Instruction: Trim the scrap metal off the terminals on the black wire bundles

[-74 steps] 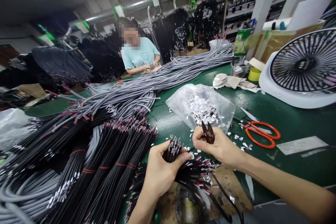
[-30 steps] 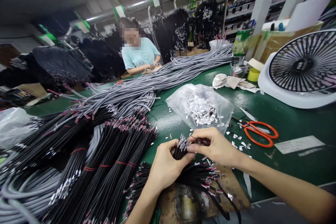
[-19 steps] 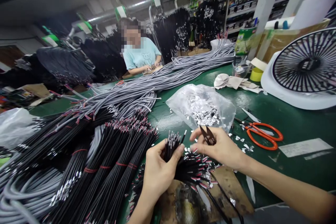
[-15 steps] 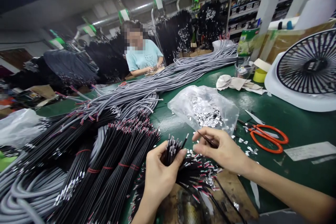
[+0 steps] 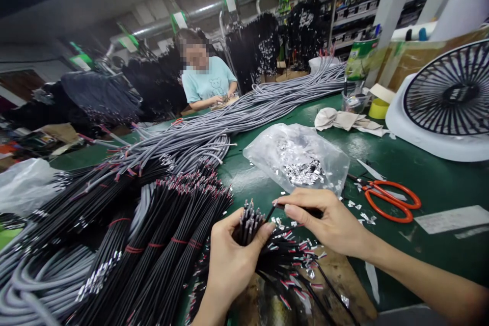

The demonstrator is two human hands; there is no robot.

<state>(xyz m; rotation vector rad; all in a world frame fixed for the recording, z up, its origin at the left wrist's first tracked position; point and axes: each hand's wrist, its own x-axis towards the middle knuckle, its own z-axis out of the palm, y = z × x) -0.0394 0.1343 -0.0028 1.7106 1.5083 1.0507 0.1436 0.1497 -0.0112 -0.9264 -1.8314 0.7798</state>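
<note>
My left hand [image 5: 229, 260] is closed round a small bundle of black wires [image 5: 248, 220], their stripped ends pointing up. My right hand [image 5: 328, 221] is closed on small dark snips [image 5: 311, 210], mostly hidden in the palm, and its thumb and forefinger pinch the tip of a single black wire [image 5: 270, 211] sticking out of the bundle. More loose black wires with red and white ends [image 5: 290, 260] lie under both hands on a brown board [image 5: 336, 285].
Large bundles of black wires [image 5: 160, 234] and grey cables [image 5: 198, 137] fill the left of the green table [image 5: 420, 173]. A clear bag of foil scraps [image 5: 298, 160], orange scissors [image 5: 389, 196], cloths [image 5: 342, 119] and a white fan [image 5: 443, 102] sit right. A person in a light blue shirt [image 5: 208, 84] works opposite.
My right hand went to the bundle, drew back with the snips showing, then came in again; it now pinches one wire pulled out of the bundle. My left hand stayed closed on the bundle.
</note>
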